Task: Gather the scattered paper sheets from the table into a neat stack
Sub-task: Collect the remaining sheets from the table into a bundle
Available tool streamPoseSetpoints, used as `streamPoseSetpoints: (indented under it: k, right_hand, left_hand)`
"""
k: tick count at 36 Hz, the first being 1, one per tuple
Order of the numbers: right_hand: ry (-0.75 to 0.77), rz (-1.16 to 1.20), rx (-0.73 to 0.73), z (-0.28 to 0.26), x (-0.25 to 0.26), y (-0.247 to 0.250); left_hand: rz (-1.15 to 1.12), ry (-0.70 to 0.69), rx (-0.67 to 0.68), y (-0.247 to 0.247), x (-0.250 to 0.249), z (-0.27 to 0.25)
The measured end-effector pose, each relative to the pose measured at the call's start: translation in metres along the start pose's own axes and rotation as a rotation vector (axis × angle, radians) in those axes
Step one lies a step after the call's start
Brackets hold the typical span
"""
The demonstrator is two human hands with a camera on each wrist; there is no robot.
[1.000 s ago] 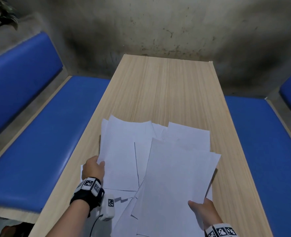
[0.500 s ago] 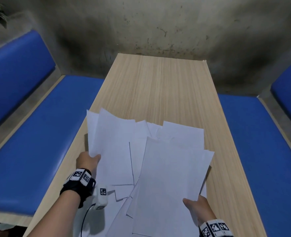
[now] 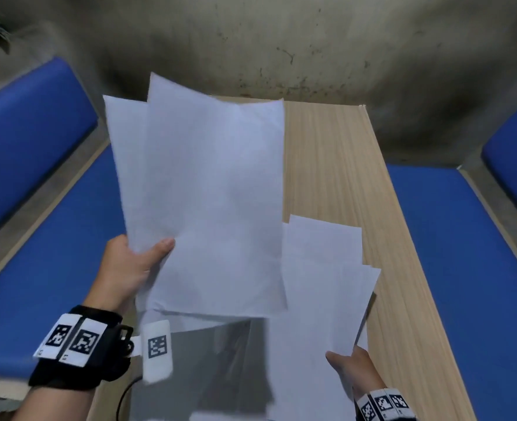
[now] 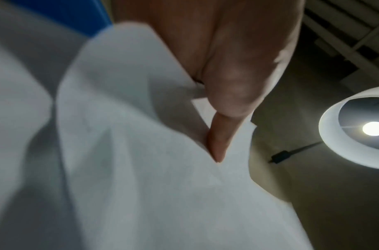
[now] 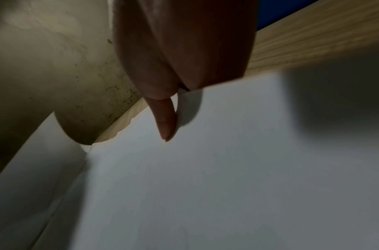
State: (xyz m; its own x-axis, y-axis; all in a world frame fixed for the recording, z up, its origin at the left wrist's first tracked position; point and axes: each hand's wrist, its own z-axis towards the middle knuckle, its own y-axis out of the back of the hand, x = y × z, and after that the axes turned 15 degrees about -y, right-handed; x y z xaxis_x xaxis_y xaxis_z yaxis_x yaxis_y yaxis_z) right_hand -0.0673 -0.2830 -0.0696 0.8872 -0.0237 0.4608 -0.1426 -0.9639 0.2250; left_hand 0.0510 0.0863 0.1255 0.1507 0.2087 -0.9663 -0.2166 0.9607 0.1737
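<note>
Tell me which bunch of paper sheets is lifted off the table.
The left hand bunch, raised upright; the right hand sheets lie low on the table.

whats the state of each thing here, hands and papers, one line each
left hand: grips the lifted sheets at their lower left edge, thumb on top
lifted sheets: raised off the table, tilted up, fanned, not squared
right hand: holds the lower sheets at their near right corner
lower sheets: overlapping, uneven, low over the table; contact unclear
table: far half bare
lamp: lit
</note>
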Motion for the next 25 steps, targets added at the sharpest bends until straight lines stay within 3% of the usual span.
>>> streamPoseSetpoints:
  k: [3,9,12,16,18,22,25]
  right_hand:
    - [0.006,-0.024,-0.018,-0.005,0.002,0.0]
    - [-0.058,0.052,0.019,-0.003,0.002,0.002]
    - [-0.142,0.11,0.028,0.006,0.001,0.003]
    - [-0.082,0.067,0.001,0.008,0.0,0.001]
    - [-0.01,0.008,-0.04,0.006,-0.001,-0.001]
    - [0.007,0.035,-0.045,0.005,-0.001,-0.003]
    - [-0.004,0.045,-0.035,0.005,-0.002,-0.004]
  left_hand:
    - [-0.028,0.061,0.125,-0.021,0.017,-0.014]
    - [0.171,0.26,0.516,-0.071,0.081,-0.058]
    - [0.219,0.301,0.606,-0.096,0.1,-0.08]
    - [0.183,0.418,0.726,-0.122,0.113,-0.101]
    - [0.215,0.454,0.663,-0.127,0.119,-0.107]
    - [0.64,0.394,0.108,-0.113,0.129,-0.093]
    - [0.727,0.514,0.006,-0.098,0.146,-0.079]
